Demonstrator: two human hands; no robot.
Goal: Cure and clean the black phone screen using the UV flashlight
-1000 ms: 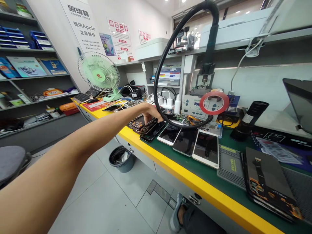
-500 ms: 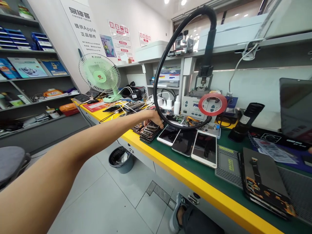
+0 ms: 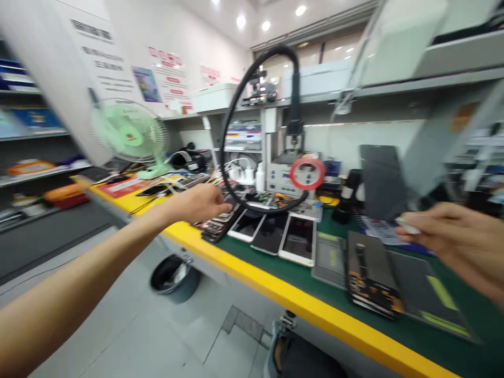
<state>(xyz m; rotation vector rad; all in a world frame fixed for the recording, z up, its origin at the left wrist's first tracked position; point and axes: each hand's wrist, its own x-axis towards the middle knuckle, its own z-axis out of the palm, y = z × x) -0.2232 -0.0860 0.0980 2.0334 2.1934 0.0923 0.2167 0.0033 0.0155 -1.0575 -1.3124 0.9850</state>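
Note:
My left hand [image 3: 202, 203], its fingers curled, is over a stack of phone screens [image 3: 216, 226] by the yellow edge of the bench. Whatever its fingers may hold is hidden behind the hand. On the right, my right hand [image 3: 457, 231] is blurred and pinches a small whitish piece [image 3: 409, 224]. Below it to the left lies a dark tablet-like screen assembly [image 3: 372, 257] with a flex cable on top. Between the two hands sit a white-framed tablet [image 3: 247, 224], a dark screen [image 3: 271, 231] and another white-framed tablet [image 3: 298, 239].
A black hose [image 3: 228, 126] loops over the bench, with a red tape roll [image 3: 307, 174] hanging near its holder. A grey mat [image 3: 329, 260] lies on the green surface. To the left stand a green fan [image 3: 129, 135] and a bin [image 3: 183, 291] on the floor.
The camera view has turned to the right. My left hand has drawn back a little from the screen stack, and my right hand has come into view with a small whitish piece.

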